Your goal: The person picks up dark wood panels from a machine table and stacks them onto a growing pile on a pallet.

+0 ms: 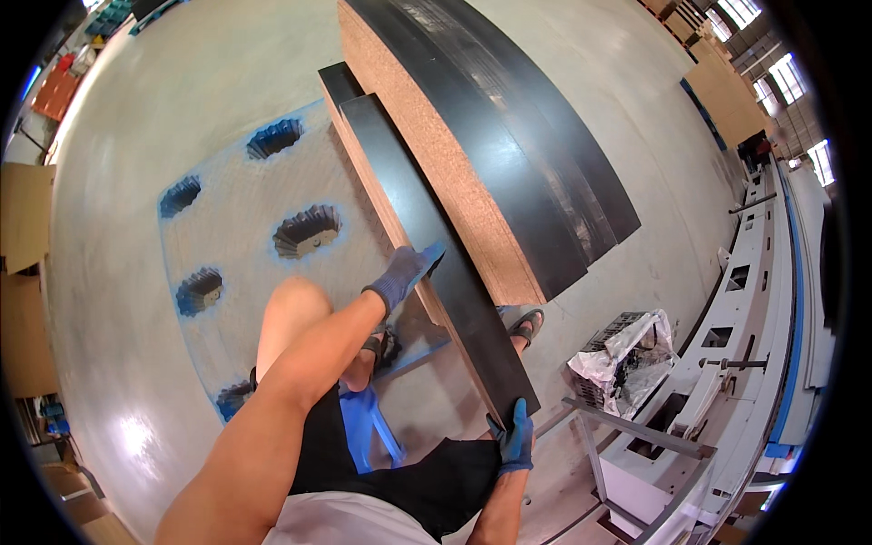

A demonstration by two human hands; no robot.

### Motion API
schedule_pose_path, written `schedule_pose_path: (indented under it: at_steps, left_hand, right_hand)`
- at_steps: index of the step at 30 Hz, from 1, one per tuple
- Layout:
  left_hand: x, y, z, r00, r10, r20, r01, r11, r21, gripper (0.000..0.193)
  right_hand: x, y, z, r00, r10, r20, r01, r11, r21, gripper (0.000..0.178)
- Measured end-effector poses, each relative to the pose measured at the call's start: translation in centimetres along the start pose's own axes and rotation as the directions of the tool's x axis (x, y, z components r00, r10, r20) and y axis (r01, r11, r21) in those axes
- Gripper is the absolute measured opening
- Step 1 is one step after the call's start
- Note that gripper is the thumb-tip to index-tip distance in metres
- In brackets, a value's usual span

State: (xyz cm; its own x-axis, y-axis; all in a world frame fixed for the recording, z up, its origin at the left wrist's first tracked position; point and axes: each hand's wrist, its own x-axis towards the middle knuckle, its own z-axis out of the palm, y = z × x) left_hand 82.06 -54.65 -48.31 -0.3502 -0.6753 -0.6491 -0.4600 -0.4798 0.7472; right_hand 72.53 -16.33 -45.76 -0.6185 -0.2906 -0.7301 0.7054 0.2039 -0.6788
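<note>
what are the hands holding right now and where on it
Both gloved hands hold a long black board: left hand grips its side edge midway, right hand its near end.

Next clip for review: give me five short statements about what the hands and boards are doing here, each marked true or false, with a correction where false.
1. Both hands wear gloves. True: the left hand and right hand are gloved.
2. The right hand grips the near end of a long black board. True.
3. The left hand rests on the blue pallet. False: it is on the black board's upper face, partway along.
4. The board's edge shows bare chipboard. True: a tan edge runs along its left side.
5. The stack of boards is white. False: the faces are black, the edges tan.
</note>
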Motion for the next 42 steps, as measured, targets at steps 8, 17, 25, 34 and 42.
schedule_pose_path:
  at_steps: [8,17,25,34,42]
  left_hand:
    - [3.6,-0.3,-1.3,0.967,0.144,-0.211,-0.145,0.989,0.007,0.065]
    - [3.2,1.7,-1.3,0.916,0.239,-0.322,-0.236,0.971,0.049,0.082]
    - [5.2,0.4,-2.1,0.967,0.094,-0.237,-0.082,0.995,0.059,0.079]
    - [4.4,0.6,-1.9,0.972,0.156,-0.174,-0.163,0.986,-0.025,0.058]
    - [6.1,-0.9,-2.6,0.961,0.172,-0.215,-0.164,0.985,0.055,0.063]
  right_hand:
    - [1.6,-0.3,6.0,0.998,0.006,0.068,-0.008,1.0,0.02,0.056]
    - [5.5,0.0,11.6,0.984,-0.007,0.176,-0.009,0.996,0.089,0.05]
    - [7.0,-0.7,16.5,0.967,0.001,0.253,-0.035,0.991,0.128,0.038]
    - [11.1,-0.2,17.6,0.956,-0.036,0.292,0.094,0.977,-0.19,0.048]
    - [8.0,-3.0,19.8,0.969,-0.014,0.247,0.095,0.943,-0.319,0.055]
